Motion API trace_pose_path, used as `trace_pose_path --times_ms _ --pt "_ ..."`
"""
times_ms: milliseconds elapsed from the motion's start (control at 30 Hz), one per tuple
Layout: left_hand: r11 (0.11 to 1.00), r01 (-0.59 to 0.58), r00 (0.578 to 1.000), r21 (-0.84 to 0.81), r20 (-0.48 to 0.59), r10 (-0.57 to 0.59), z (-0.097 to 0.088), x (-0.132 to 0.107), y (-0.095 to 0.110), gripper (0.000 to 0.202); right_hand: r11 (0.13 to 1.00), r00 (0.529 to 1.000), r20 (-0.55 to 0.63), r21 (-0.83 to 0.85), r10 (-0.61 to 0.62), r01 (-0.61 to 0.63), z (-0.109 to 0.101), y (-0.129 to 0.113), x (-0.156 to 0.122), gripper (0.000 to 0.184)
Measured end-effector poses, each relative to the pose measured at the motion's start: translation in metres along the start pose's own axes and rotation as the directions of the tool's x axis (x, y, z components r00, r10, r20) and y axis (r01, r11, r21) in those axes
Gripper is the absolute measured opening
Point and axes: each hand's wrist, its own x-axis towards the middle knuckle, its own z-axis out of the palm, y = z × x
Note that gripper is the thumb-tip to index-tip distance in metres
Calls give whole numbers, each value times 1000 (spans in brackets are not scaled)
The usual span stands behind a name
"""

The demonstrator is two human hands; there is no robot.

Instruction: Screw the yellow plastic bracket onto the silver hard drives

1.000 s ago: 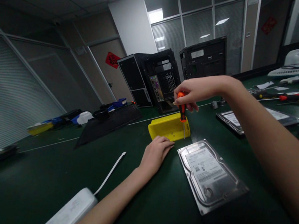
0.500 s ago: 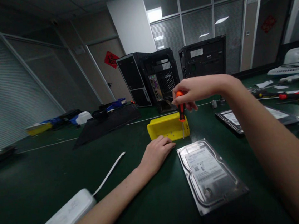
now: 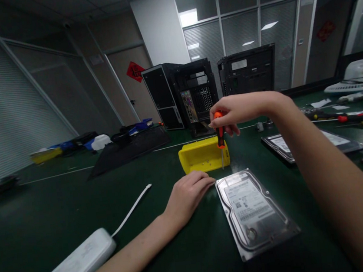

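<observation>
A silver hard drive (image 3: 248,207) lies label side up on the green table, angled toward me. My left hand (image 3: 188,194) rests beside it, fingers drawn together and fingertips at the drive's far left corner; anything pinched there is too small to make out. My right hand (image 3: 227,115) grips an orange and black screwdriver (image 3: 220,136) from above, its shaft pointing down in front of the yellow bin (image 3: 199,150). A few tiny bits, apparently screws, lie inside the bin. The screwdriver tip hangs just beyond the drive's far edge.
A white power strip (image 3: 68,269) with a cable lies at lower left. Another hard drive (image 3: 277,147) sits right, partly behind my right arm. Pliers (image 3: 359,115) lie farther right. Computer cases (image 3: 180,94) stand at the back, near a black panel (image 3: 130,148).
My left hand has moved from the yellow bin's front edge toward me, to the hard drive's far left corner. My right hand and the screwdriver have hardly moved.
</observation>
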Motion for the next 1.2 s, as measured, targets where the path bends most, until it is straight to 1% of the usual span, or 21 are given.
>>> trace_pose_path --times_ms 100,200,367,600,700,767,833,900,967,1067,1133,1200 --pt "999 -34 999 40 14 34 0 -2 2 21 1000 1000 3 -10 7 -7 1 -1 0 19" --pt "994 -52 999 100 7 52 1 -1 1 20 1000 1000 -4 -14 -1 1 2 0 0 18" --pt "975 -112 994 189 9 113 2 0 -2 22 1000 1000 -8 -9 -22 21 3 1 1 18" --pt "948 -196 980 250 30 195 -1 1 -1 24 1000 1000 -7 -21 -6 6 2 -2 0 20" --pt "951 -204 979 234 20 205 -2 1 0 24 1000 1000 -8 -18 2 -2 3 -3 0 21" --pt "972 -156 987 178 -1 159 -1 0 2 24 1000 1000 -8 -12 -2 2 3 -4 0 22" --pt "995 -67 997 78 -26 69 0 -1 5 24 1000 1000 -3 0 -16 16 3 -5 0 23" --pt "998 33 999 -51 -36 -35 0 -3 7 24 999 999 11 21 -31 30 3 -6 0 23" --pt "977 116 992 -180 -29 -123 1 -4 9 23 999 999 27 42 -36 35 4 -8 -1 22" --pt "919 210 974 -335 -5 -225 0 -3 9 22 998 999 27 53 -43 41 4 -11 -1 21" --pt "876 255 962 -410 16 -273 1 -2 7 23 997 998 22 51 -62 61 4 -11 -1 21" --pt "837 280 955 -470 45 -294 2 0 5 23 996 996 21 44 -81 80 5 -12 0 21"
